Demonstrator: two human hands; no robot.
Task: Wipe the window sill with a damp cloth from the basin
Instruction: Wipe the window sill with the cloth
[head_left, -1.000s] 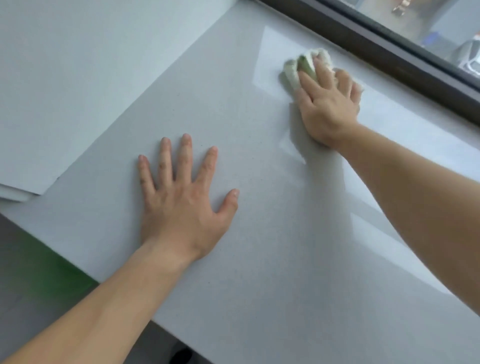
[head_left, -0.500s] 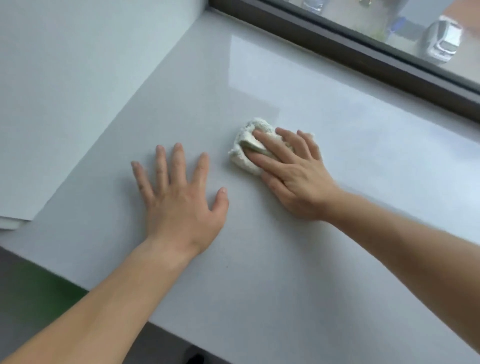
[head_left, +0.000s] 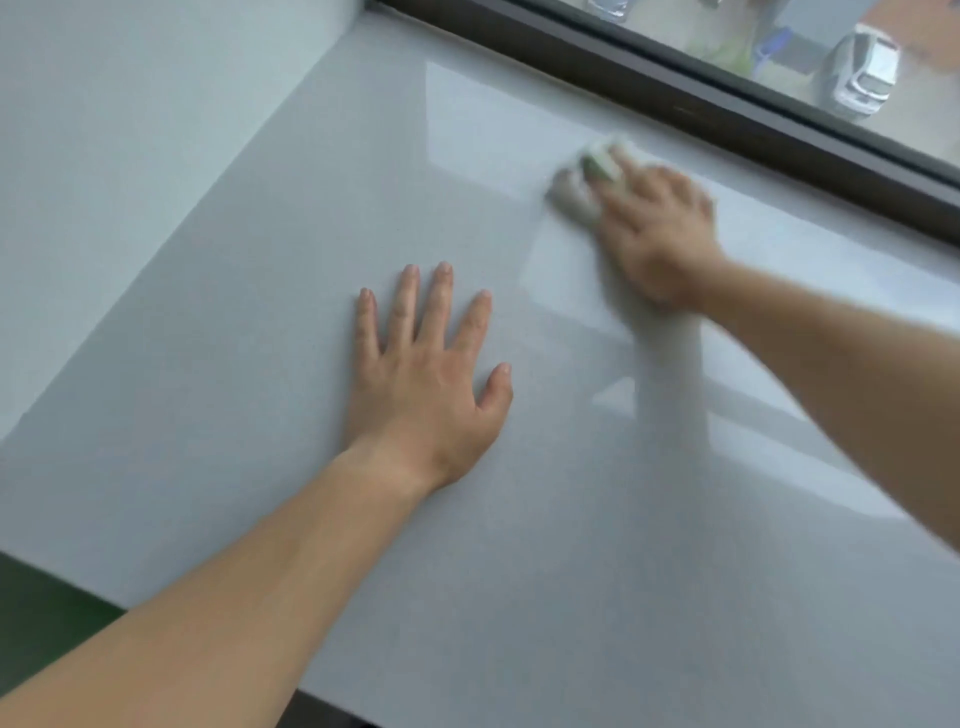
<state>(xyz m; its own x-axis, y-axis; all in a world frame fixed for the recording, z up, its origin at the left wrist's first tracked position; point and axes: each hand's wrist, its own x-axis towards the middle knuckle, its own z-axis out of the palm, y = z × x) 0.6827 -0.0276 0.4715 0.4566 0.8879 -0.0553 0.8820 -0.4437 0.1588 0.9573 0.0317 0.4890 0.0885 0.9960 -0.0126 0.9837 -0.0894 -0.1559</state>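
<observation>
Head view shows our left hand flat on the window sill, fingers spread straight, bracing us. Our right hand presses the cloth on the sill near the dark window frame; blur hides whether its fingers curl round it. A fast stroke could, we judge, knock knuckles against the frame or shed the cloth.
</observation>
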